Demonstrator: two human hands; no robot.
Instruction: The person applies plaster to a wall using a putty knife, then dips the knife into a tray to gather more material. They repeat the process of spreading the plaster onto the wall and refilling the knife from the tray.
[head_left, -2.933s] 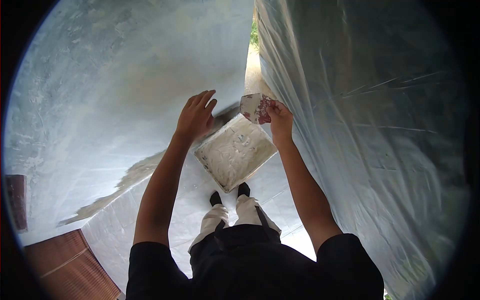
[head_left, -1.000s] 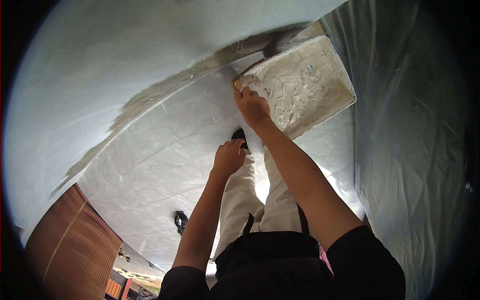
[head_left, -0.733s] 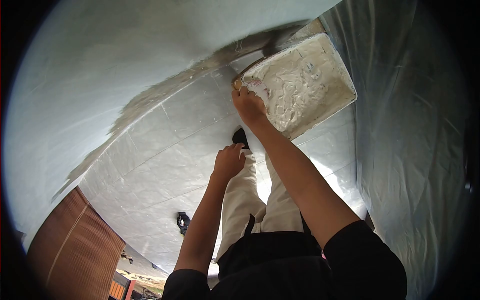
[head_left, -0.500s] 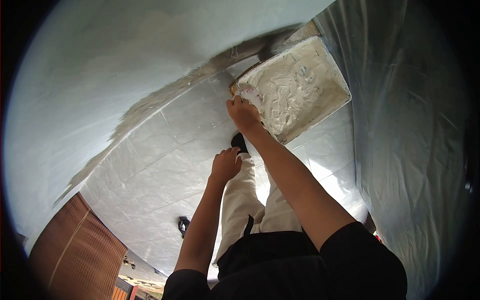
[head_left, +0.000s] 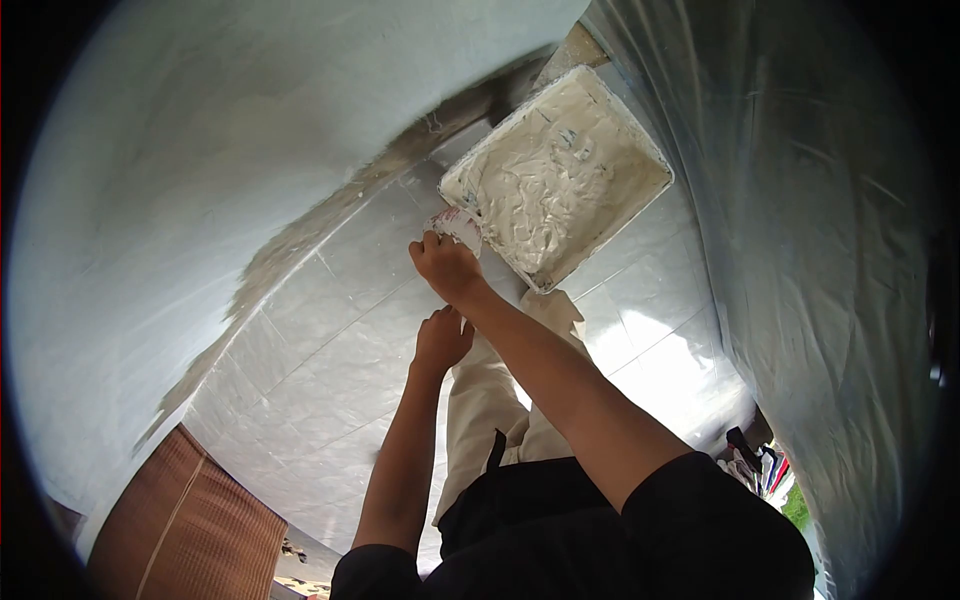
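My right hand (head_left: 447, 265) is closed on a white rounded plastic piece with reddish markings (head_left: 456, 226), smeared with paste. It is just off the near left corner of a rectangular tub (head_left: 610, 242). Thick off-white paste (head_left: 540, 190) lies in the tub, ridged and lumpy in the middle. Below my right wrist, my left hand (head_left: 443, 342) has its fingers curled in, partly covered by the right forearm. Whether anything is in it cannot be made out.
A pale coated wall (head_left: 210, 170) curves along the left, with a ragged grey band at its foot. Plastic sheeting (head_left: 810, 250) hangs on the right. Grey sheet-covered floor (head_left: 320, 350) lies between them. A brown ribbed panel (head_left: 200, 520) stands at the lower left.
My right hand has drawn the white piece out from over the tub's edge, toward the wall and nearer to me. My legs have shifted, and the view has turned slightly.
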